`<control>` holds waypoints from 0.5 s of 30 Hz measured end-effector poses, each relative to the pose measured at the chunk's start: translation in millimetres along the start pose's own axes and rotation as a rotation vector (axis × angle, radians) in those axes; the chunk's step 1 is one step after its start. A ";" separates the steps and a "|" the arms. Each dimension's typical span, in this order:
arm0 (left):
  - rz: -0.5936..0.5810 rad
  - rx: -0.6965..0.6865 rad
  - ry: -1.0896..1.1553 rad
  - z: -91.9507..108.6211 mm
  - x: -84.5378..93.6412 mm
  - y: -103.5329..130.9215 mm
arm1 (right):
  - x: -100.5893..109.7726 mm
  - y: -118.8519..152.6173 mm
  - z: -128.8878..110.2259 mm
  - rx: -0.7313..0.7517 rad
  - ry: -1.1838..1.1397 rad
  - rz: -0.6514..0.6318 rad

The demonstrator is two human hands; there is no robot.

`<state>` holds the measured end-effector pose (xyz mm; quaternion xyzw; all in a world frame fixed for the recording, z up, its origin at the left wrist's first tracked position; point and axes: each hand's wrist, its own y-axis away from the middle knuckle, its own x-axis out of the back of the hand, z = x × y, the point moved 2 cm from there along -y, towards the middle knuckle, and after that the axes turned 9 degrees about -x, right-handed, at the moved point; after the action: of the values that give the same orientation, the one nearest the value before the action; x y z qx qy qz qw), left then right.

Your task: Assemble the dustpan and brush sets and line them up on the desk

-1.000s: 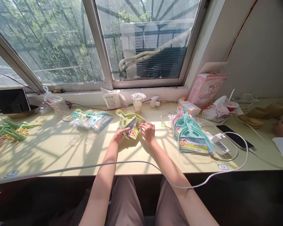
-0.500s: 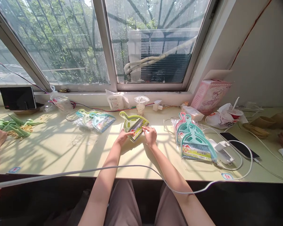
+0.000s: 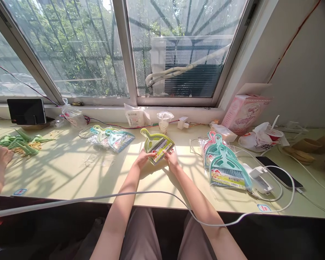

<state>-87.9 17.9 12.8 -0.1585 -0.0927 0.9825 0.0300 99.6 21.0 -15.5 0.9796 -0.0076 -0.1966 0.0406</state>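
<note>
Head view shows the left hand (image 3: 143, 159) and right hand (image 3: 172, 159) both gripping a yellow-green dustpan-and-brush set (image 3: 158, 146), one at each side, thumbs on its label. The set is midway between bagged sets (image 3: 111, 138) at left and teal sets (image 3: 227, 167) at right on the table (image 3: 92, 182), its handle pointing toward the window (image 3: 176, 54).

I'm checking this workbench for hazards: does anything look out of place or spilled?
The white cable stands out: it runs across in front of both forearms, where it might snag. At far left, yellow pieces lie scattered by green parts, possibly spilled. The dustpan set in the left hand and right hand shows no obvious damage.
</note>
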 end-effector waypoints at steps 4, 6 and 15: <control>-0.041 0.015 -0.004 5.7 -6.6 4.0 | -3.4 -3.1 4.4 -0.226 -0.061 -0.096; -0.055 0.008 0.006 8.8 -9.8 5.2 | -1.4 -3.7 2.3 -0.241 -0.086 -0.096; -0.050 0.000 -0.030 13.4 -14.6 10.1 | 5.8 -6.1 1.9 -0.258 -0.102 -0.055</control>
<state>-78.6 4.4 27.8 -0.1414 -0.0973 0.9837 0.0532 104.3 26.8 -20.0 0.9548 0.0426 -0.2465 0.1602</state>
